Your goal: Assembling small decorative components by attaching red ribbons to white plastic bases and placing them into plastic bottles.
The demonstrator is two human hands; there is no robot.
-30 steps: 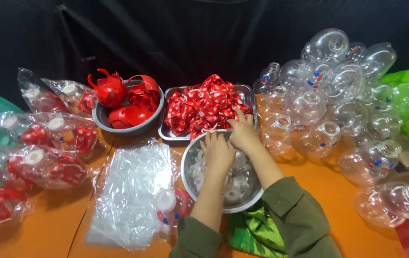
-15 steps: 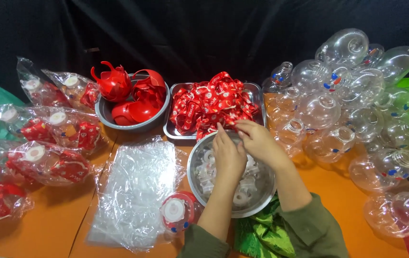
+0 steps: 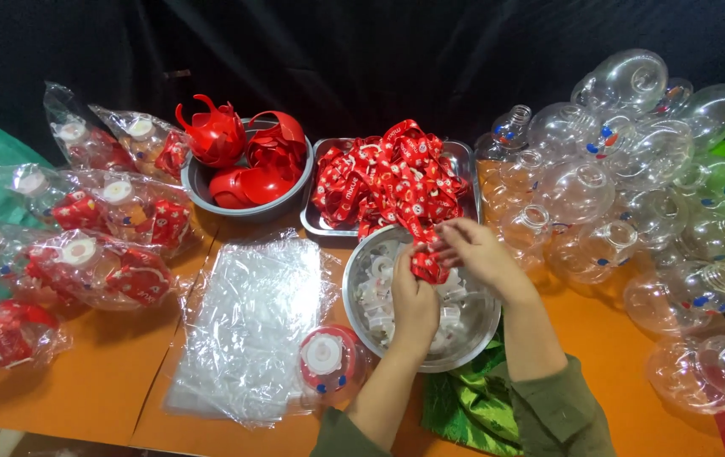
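A printed red ribbon strap (image 3: 424, 258) is pinched between both hands above the round steel bowl of white plastic caps (image 3: 379, 330) near the orange table's (image 3: 83, 398) front edge. The left hand (image 3: 413, 300) closes its fingers on the strap's lower end; the right hand (image 3: 476, 250) grips the upper part. Behind sits a steel tray heaped with red straps (image 3: 388, 173). Sealed clear packages with red contents (image 3: 100, 271) line the left edge. Half a second ago both hands were down in the bowl without a strap.
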